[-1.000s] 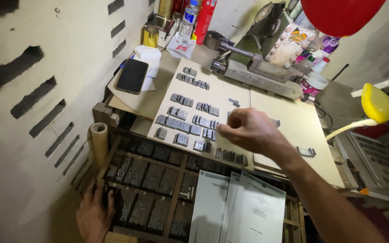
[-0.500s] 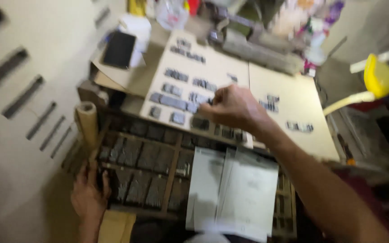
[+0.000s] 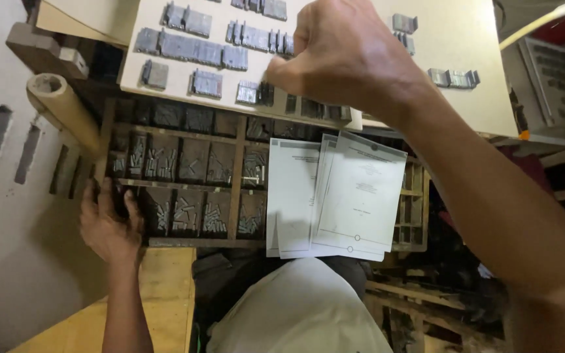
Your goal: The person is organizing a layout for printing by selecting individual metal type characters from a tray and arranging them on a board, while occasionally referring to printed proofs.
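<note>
Head view: small metal blocks being set out on a pale board.

The right hand [image 3: 351,55], fingers pinched narrow over the metal blocks [image 3: 256,91] at the board [image 3: 452,114] edge; its grip is hidden. They look hard, heavy and small: pinch the sides. The left hand [image 3: 107,225] rests spread in the wooden tray [image 3: 233,189]; papers [image 3: 335,196] cover its right part.

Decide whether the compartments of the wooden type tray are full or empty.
Partly filled: several compartments of the wooden type tray hold loose metal type pieces; the top row is too dark to tell.
</note>
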